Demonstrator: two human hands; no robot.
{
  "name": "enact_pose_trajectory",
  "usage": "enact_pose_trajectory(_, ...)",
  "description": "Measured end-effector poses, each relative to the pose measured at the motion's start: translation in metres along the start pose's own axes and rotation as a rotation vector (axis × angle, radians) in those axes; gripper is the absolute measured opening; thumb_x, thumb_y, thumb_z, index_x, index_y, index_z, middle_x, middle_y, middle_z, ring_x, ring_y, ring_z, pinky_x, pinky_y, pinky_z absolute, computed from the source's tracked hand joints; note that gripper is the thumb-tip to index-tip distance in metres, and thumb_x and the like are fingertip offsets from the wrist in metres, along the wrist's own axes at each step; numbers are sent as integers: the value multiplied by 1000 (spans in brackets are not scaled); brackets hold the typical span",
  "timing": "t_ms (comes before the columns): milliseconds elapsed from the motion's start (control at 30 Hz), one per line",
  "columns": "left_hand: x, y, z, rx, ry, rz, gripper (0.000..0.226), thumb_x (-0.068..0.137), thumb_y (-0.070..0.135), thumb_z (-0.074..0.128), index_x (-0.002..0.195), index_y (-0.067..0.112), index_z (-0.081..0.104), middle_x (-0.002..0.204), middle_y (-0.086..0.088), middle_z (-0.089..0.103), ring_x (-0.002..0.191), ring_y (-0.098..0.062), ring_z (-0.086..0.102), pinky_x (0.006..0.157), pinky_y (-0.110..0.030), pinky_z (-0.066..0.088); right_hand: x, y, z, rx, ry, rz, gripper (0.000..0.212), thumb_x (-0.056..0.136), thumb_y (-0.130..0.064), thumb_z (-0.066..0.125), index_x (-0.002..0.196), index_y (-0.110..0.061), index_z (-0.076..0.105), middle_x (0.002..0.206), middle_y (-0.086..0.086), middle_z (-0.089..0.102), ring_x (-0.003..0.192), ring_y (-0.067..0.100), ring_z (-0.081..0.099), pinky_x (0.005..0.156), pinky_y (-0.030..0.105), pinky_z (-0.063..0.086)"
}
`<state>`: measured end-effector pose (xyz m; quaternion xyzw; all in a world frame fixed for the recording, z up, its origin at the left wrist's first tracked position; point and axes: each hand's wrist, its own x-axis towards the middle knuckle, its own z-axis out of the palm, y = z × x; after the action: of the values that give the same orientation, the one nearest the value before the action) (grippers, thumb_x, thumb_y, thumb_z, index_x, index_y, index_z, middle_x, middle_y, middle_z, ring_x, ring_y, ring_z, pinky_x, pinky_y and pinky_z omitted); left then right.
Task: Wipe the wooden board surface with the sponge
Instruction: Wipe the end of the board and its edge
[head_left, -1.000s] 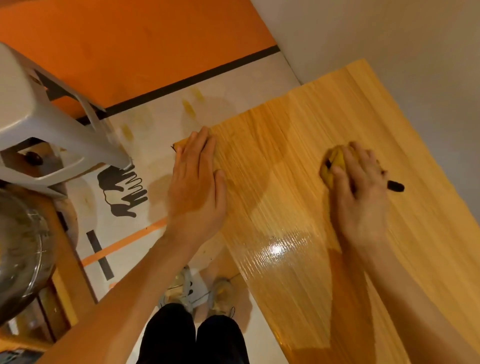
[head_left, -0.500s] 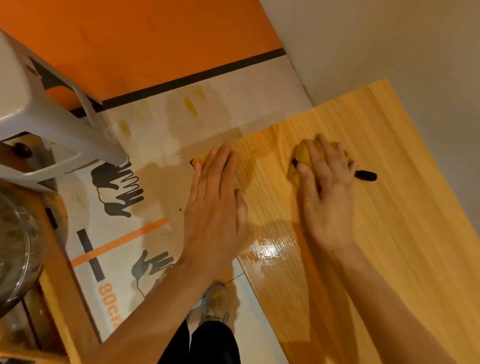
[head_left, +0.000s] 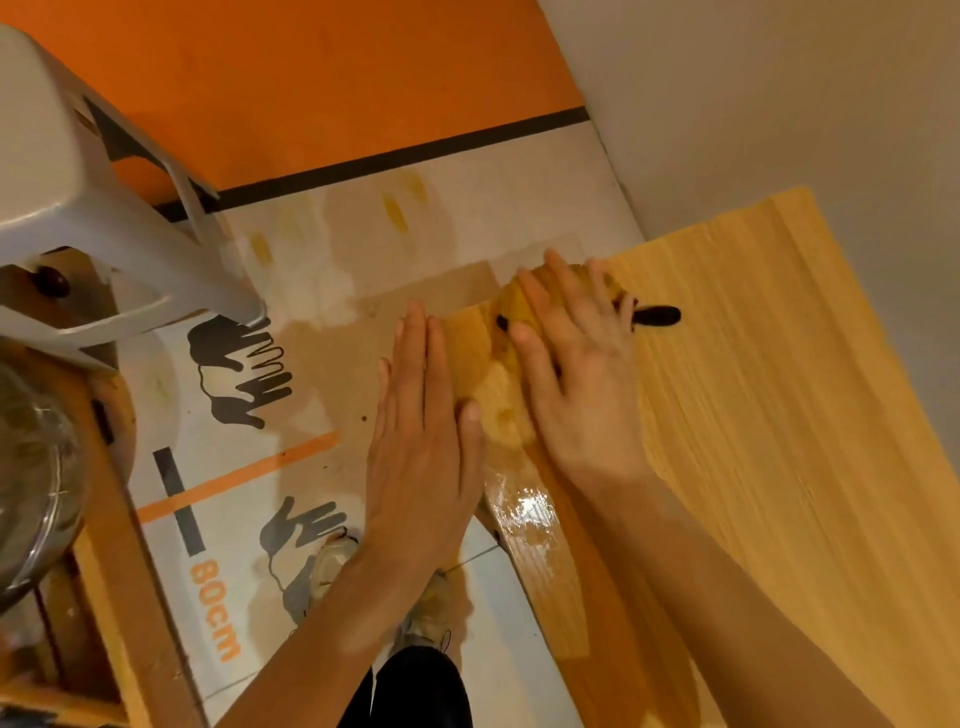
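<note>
Now right hand (head_left: 576, 384) on sponge (head_left: 506, 306)

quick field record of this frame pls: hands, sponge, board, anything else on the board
left hand: flat, palm down on the board's left edge
right hand: pressing on the sponge
sponge: yellow, near the board's far left corner, mostly covered by the fingers
wooden board: light grain, wet glossy patch at its left edge
black marker: pokes out from under the right hand
</note>
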<state>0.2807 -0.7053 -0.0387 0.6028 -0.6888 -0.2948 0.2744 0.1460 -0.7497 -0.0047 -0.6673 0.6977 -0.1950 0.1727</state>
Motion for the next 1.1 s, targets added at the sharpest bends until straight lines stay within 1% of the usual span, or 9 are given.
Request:
enact_pose_trajectory(133,0,-4,1,27,-13,26,61,108,31,22,160,7,4,170,-7,-7,159,-16,-1,128,-29,-4,18,12,-12,-118,-159,-257,43,102,-38,41,142,-25,45,154,-3,36,149,18,18,123,43,7)
enact_pose_trajectory(333,1,-6,4,-22,-6,26,60,108,28,23,160,7,0,171,-9,-8,159,-16,-1,128,-28,-4,37,49,-46,-75,-13,66,35,104,-29,39,131,-16,56,142,2,49,144,23,27,121,49,14)
enact_pose_trajectory(433,2,-6,5,-32,-9,36,61,108,28,23,161,5,2,171,-9,-9,159,-15,-1,128,-28,-3,37,1,-13,-162,-66,-157,28,101,-26,43,109,-14,67,108,5,63,111,28,50,104,45,35)
enact_pose_trajectory(533,1,-7,5,-64,-11,28,62,109,30,24,161,6,1,170,-4,-13,158,-10,-1,129,-29,-1,45,-33,2,-206,-213,-316,32,100,-36,41,99,-17,66,92,3,64,91,23,52,86,37,39)
enact_pose_trajectory(667,1,-10,6,-44,-14,45,61,109,30,24,161,7,-1,170,-5,-14,159,-16,4,129,-30,0,74,12,-33,-161,-344,-240,34,100,-36,40,99,-17,68,100,4,68,98,23,59,89,42,45)
enact_pose_trajectory(833,-9,-10,10,-195,35,-49,65,110,31,29,160,14,-9,169,2,-20,158,-10,-5,130,-38,8,75,43,-48,-232,-92,-31,36,103,-25,36,102,-10,68,102,9,66,96,21,52,97,38,37)
enact_pose_trajectory(900,-18,-6,12,-309,55,-111,65,110,34,28,161,20,-11,170,8,-18,157,-7,-8,130,-39,11,58,16,-25,-225,-62,-121,34,104,-23,36,101,-11,68,97,7,65,91,23,51,94,38,35)
enact_pose_trajectory(1000,-20,-2,14,-423,67,-139,57,110,37,24,158,36,-6,171,11,-7,157,-3,-3,129,-38,11,34,-32,12,-197,-180,-373,36,103,-30,34,103,-15,66,97,2,63,92,24,52,92,40,38)
enact_pose_trajectory(1100,-16,0,14,-410,58,-148,57,109,38,24,158,35,-4,172,10,-3,156,-1,-1,129,-30,11,36,-28,7,-53,-307,-376,31,103,-33,40,120,-20,62,113,-1,62,108,22,51,105,34,32)
